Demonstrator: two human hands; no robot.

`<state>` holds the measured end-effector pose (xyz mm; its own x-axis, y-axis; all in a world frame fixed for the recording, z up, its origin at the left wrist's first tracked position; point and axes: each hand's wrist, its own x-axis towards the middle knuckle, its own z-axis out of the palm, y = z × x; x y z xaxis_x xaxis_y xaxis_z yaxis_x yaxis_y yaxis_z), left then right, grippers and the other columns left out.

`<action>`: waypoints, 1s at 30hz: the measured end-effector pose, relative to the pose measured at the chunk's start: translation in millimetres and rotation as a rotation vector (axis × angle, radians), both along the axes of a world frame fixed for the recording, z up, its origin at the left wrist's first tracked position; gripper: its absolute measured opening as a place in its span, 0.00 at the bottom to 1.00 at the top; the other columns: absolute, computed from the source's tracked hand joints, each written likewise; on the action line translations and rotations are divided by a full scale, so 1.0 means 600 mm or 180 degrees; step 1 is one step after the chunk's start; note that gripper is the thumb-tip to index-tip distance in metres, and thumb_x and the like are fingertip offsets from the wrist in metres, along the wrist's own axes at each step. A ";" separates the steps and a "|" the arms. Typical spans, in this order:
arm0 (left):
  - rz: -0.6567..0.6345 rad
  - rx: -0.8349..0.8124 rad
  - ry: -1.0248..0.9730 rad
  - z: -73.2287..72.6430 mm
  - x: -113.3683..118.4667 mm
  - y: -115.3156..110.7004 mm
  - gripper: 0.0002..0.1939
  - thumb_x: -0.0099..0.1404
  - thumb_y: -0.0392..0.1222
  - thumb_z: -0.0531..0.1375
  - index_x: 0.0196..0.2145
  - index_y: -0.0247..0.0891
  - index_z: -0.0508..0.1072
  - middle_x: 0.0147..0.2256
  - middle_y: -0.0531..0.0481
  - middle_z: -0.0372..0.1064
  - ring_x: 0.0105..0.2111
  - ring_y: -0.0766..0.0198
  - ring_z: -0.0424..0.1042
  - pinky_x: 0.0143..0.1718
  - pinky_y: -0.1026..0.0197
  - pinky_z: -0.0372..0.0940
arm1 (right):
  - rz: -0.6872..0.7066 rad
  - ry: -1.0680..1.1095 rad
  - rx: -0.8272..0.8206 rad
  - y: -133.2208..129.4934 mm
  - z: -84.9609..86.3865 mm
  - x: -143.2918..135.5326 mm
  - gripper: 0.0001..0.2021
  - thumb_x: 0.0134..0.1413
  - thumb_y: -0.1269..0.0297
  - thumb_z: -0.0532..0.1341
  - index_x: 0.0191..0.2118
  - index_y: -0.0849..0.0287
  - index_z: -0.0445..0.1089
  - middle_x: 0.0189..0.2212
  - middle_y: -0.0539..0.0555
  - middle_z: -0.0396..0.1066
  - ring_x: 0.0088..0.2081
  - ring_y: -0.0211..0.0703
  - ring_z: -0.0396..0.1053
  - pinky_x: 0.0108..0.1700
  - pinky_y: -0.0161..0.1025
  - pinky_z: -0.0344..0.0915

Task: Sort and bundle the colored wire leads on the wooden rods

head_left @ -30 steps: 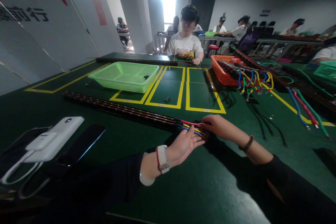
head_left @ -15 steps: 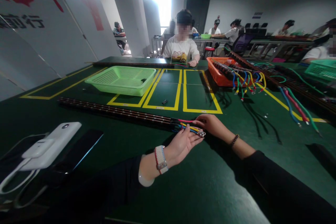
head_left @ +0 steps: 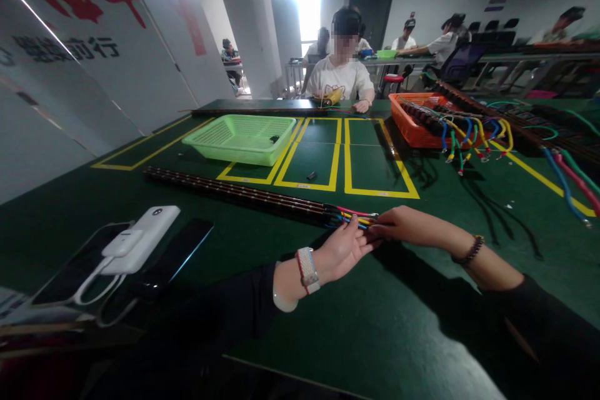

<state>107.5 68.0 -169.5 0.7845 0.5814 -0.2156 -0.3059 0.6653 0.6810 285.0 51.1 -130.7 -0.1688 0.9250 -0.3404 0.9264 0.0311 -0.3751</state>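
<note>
A long, dark wiring harness [head_left: 262,195] with several brown, ribbed strips lies slantwise on the table. Red, yellow and blue wires [head_left: 359,219] come out of its right end, and the red wire [head_left: 354,211] lies apart above the others. My left hand [head_left: 340,255] is palm up beneath the yellow and blue wires, its thumb over them, so they lie between thumb and fingers. At their tips, my right hand [head_left: 410,227] has its fingers pinched together, covering the wire ends. Exactly which wires it grips is hidden.
Beyond the harness stand a green basket [head_left: 234,150] and an orange basket [head_left: 407,137] with bundled wires hanging out. A small black piece [head_left: 312,175] lies inside yellow tape. At left are a white power bank [head_left: 140,240] and a phone [head_left: 192,250]. A person [head_left: 342,78] sits opposite.
My right hand has moved from the red wire to the tips of the yellow and blue wires. My left hand stays under them. The whole view has shifted, with things appearing further right.
</note>
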 end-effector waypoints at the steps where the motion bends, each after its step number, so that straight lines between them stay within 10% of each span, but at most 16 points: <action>1: -0.0014 0.0013 -0.0014 -0.001 0.000 0.001 0.22 0.60 0.57 0.49 0.43 0.37 0.65 0.49 0.40 0.67 0.52 0.62 0.68 0.71 0.47 0.46 | -0.0012 0.0024 0.0003 0.002 -0.003 0.001 0.33 0.52 0.37 0.45 0.35 0.64 0.72 0.27 0.53 0.68 0.21 0.21 0.52 0.26 0.26 0.43; 18: -0.0073 -0.0166 0.0206 0.004 0.003 0.008 0.24 0.59 0.60 0.48 0.33 0.34 0.67 0.36 0.46 0.71 0.39 0.66 0.72 0.68 0.46 0.50 | -0.1118 -0.0526 0.1266 0.014 -0.015 -0.004 0.31 0.52 0.37 0.47 0.28 0.63 0.70 0.24 0.52 0.66 0.22 0.22 0.48 0.28 0.26 0.38; 30: -0.0156 -0.0140 0.0248 0.009 0.006 0.006 0.28 0.57 0.63 0.48 0.38 0.33 0.68 0.41 0.44 0.70 0.43 0.65 0.70 0.64 0.51 0.55 | -0.1040 -0.1143 0.0906 -0.011 0.020 -0.009 0.32 0.55 0.38 0.42 0.34 0.60 0.72 0.31 0.55 0.69 0.27 0.26 0.57 0.32 0.25 0.46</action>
<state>111.4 71.8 -164.0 0.7916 0.5314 -0.3016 -0.2194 0.7079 0.6714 279.5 44.8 -119.0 0.2223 0.9735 -0.0530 0.9729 -0.2250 -0.0532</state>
